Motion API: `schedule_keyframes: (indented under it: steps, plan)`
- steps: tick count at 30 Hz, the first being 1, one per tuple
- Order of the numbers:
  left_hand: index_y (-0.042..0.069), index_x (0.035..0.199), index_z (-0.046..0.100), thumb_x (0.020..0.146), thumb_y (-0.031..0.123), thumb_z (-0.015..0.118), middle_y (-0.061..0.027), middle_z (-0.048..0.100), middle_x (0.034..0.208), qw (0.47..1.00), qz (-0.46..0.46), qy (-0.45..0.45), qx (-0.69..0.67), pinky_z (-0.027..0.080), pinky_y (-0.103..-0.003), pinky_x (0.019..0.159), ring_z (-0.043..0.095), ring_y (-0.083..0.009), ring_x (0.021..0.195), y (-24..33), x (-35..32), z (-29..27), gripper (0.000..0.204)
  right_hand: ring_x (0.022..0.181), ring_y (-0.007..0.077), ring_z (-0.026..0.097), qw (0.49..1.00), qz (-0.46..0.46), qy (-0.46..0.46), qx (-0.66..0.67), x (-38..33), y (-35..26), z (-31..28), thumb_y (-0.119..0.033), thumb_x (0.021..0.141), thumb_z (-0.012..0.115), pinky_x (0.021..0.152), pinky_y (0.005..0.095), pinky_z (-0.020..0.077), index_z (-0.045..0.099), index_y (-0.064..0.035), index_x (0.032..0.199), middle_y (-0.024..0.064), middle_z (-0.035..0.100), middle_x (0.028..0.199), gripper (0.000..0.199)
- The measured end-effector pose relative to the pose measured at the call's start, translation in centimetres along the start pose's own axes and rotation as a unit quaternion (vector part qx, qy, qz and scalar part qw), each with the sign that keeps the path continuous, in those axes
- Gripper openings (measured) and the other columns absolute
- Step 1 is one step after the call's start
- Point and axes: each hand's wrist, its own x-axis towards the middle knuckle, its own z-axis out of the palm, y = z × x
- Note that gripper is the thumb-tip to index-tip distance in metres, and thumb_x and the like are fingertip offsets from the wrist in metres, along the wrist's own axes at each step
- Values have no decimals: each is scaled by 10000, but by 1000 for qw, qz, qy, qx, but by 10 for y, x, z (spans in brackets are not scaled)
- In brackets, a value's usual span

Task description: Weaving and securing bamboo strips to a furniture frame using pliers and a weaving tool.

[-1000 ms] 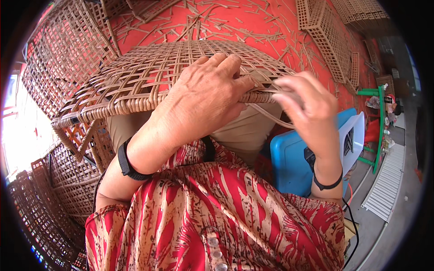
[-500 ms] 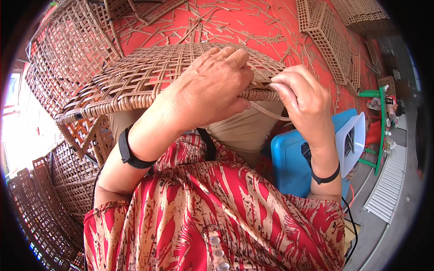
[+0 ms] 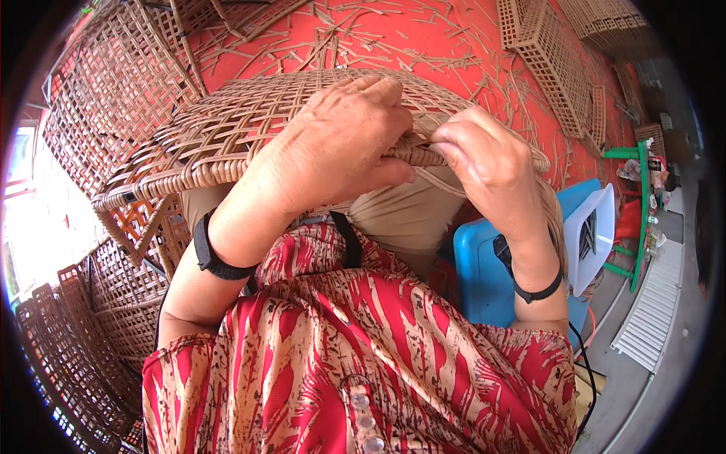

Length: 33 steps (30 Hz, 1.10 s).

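A brown woven wicker panel (image 3: 227, 125) lies across my lap, its wrapped rim (image 3: 215, 172) toward me. My left hand (image 3: 344, 140) is closed over that rim, fingers on the weave and thumb below. Just to its right, my right hand (image 3: 495, 159) pinches a wicker strand where it meets the rim; the fingertips partly hide the spot. A loose length of strand (image 3: 446, 187) loops beneath the rim between the hands. More long strands (image 3: 556, 219) hang behind my right wrist.
Cut wicker strips (image 3: 325, 49) litter the red floor. Other woven pieces stand at the left (image 3: 113, 98) and far right (image 3: 556, 76). By my right forearm are a blue bin (image 3: 476, 265) and a white container (image 3: 594, 242) with dark pieces. A green stool frame (image 3: 643, 212) stands beyond.
Both hands have shifted slightly left along the rim, the right still pinching the strand. A bundle of long strands now shows behind my right wrist.
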Motion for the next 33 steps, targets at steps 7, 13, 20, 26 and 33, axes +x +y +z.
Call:
schedule_keyframes:
  steps: [7, 13, 20, 26, 33]
  plan:
    - [25, 988, 679, 707, 289, 787, -133, 569, 928, 1000, 9, -5, -1, 479, -433, 834, 588, -333, 944, -1, 2, 2, 400, 703, 282, 644, 998, 61, 21, 1, -10, -16, -5, -35, 799, 740, 608, 376, 523, 637, -37, 936, 92, 607, 852, 171]
    - [44, 1063, 663, 717, 268, 768, -138, 561, 953, 1000, 10, -14, 13, 471, -446, 857, 583, -336, 964, 0, 2, 7, 425, 703, 276, 638, 996, 86, 38, 6, -10, -13, -6, -39, 801, 739, 630, 367, 516, 668, -19, 896, 98, 611, 827, 120]
    - [56, 951, 636, 722, 231, 782, -99, 560, 975, 999, 8, 39, 13, 478, -424, 820, 572, -316, 952, 32, -39, -14, 323, 678, 246, 628, 991, 104, 9, 79, -5, -8, 2, -65, 794, 757, 599, 359, 490, 700, -23, 853, 89, 621, 789, 93]
    - [69, 907, 637, 777, 179, 763, -84, 618, 963, 994, 92, 55, 21, 492, -398, 813, 602, -292, 941, 38, -82, 8, 212, 665, 218, 617, 991, 94, 63, 75, -8, -19, 7, -52, 770, 779, 591, 337, 482, 710, -29, 853, 84, 617, 781, 110]
    - [-20, 1073, 649, 921, 110, 627, -167, 677, 948, 894, -243, 188, -326, 497, -400, 851, 638, -307, 913, 0, -73, 88, 201, 686, 233, 624, 979, 151, 121, 61, -15, -35, 22, -32, 792, 769, 609, 338, 494, 697, -21, 899, 98, 615, 804, 129]
